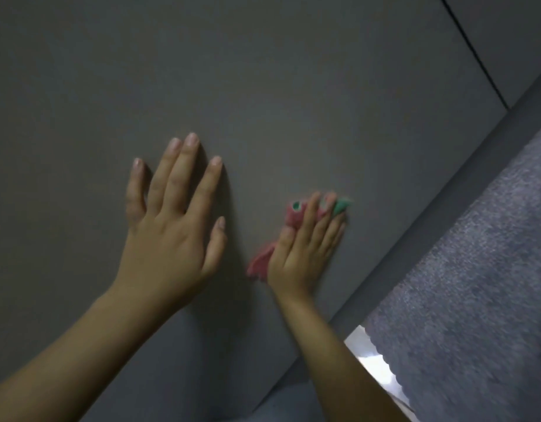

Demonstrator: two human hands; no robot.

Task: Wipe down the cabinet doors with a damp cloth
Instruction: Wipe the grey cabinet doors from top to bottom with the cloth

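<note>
Cabinet door (263,86) filled nearly the whole view, a flat dark grey panel with no handle in sight, and the seam (473,50) to the next door ran down the upper right. The left hand (168,226) was planted flat on the panel with its fingers spread wide, holding nothing, so I'd guess it was just bracing. The right hand (305,248) sat just beside it, lower and to the right, fingers mostly together and laid flat, pressing the cloth (293,220) against the door. The cloth was pink with a bit of green poking out past the fingertips, and it looked pretty bunched up, with a tail hanging out near the thumb side. Couldn't tell from the shot whether it was actually damp. The hand was close to the door's bottom edge, where a lighter grey strip (446,208) ran along, with grey speckled carpet (476,300) beyond it. What could've gone wrong from there, as I see it: with the cloth wadded like that, only a small patch touched the surface, so it'd be easy to leave streaks or missed bands. The loose tail could also slip out from under the palm mid-stroke. And the braced hand would probably leave a print that needed a pass too.
</note>
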